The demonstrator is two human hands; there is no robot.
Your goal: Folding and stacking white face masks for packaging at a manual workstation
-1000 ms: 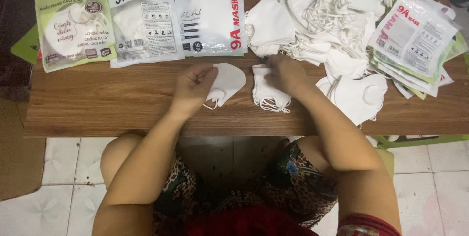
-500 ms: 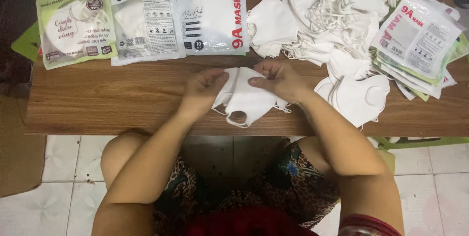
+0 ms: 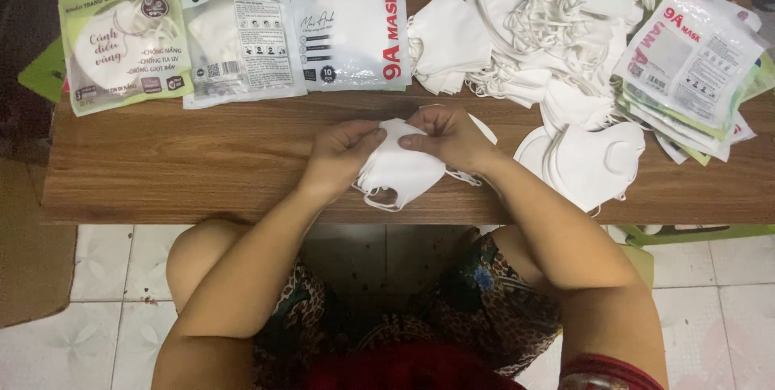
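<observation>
Head view: the left hand (image 3: pixel 343 152) and right hand (image 3: pixel 444 136) pinch the upper edge of a white folded mask (image 3: pixel 400 168) above the near edge of the wooden table (image 3: pixel 202 172); its long axis runs roughly left to right, ear loops hanging toward the person. Behind lie three sealed mask packets (image 3: pixel 238 35), each showing white masks inside. To the right sit a loose mask heap (image 3: pixel 525 18) and a stack of flat packets (image 3: pixel 694 67).

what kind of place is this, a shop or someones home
Probably a home set up for small packing work, not a shop. A low wooden table stands on a tiled floor, with a loose heap of white masks and filled packets. Both hands, left hand and right hand, hold one mask.
</observation>
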